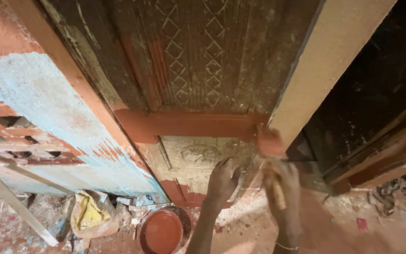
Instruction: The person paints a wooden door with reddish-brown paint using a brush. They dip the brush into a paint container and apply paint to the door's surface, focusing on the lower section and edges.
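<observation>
One paintbrush (272,162), wooden-handled with a broad head loaded with red-brown paint, is being gripped in the right hand (284,188), whose fingers are being kept clamped around the handle, and its bristles are being pressed against the right end of the freshly coated horizontal rail of one old carved wooden door (191,61), a rough, flaking panel cut with diamond patterns. The left hand (222,181) is being braced, fingers together and empty, against the unpainted carved lower panel just left of the brush. One round tin of red-brown paint (162,231) is being kept on the dusty floor (344,226) below, beside one crumpled yellow bag (89,214).
</observation>
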A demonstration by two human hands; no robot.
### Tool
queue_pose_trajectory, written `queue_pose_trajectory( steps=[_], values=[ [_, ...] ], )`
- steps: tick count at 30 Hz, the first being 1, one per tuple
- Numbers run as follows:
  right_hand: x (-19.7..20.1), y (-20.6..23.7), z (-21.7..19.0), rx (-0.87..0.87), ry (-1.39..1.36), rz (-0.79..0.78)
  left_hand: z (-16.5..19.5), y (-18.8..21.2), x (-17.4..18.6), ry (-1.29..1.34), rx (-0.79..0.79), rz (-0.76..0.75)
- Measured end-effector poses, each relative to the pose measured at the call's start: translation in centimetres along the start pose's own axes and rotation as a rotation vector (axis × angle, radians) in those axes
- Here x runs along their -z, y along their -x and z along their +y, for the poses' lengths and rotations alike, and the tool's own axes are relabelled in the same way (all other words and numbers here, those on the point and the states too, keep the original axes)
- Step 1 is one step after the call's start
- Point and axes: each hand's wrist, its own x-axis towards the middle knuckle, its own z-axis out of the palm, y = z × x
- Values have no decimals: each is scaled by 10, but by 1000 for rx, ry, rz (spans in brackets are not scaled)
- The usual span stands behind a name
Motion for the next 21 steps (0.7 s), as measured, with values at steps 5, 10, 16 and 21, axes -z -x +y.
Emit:
queue_pose_trajectory(
  steps=[5, 10, 16, 21],
  values=[
    [-2, 0, 5, -101, 84, 193, 2, -3, -2, -20, 116, -63],
    [-15, -1, -3, 167, 11, 45, -12, 1, -16, -37, 132, -107],
    [-34, 11, 4, -126, -381, -50, -18, 8, -23, -143, -120, 4],
    [-31, -21, 50, -94, -218, 145, 1, 5, -2, 1, -4, -77]
  ],
)
